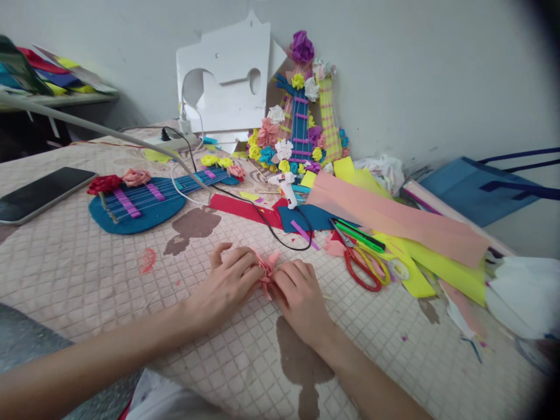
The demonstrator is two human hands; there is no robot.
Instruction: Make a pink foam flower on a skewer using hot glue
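Note:
Between my two hands, low over the quilted table cover, is a pink paper flower [266, 269] with pointed petals. My left hand [234, 280] pinches its left side, and my right hand [301, 297] grips its right side; the fingertips partly hide it. Beyond them a white glue gun [286, 188] stands among paper scraps, its black cord curving toward me. To the left lies a blue paper guitar [135, 204] with purple strips, white strings and paper flowers. Red-handled scissors [363, 271] lie to the right, beside a green utility knife [359, 234].
A phone [44, 192] lies at the far left. Pink crepe paper [394, 216] and yellow sheets spread across the right side, near a tape roll [398, 269]. Flower-covered paper guitars [301, 125] lean on the wall beside a white foam board [236, 64]. A blue bag [472, 186] sits at right.

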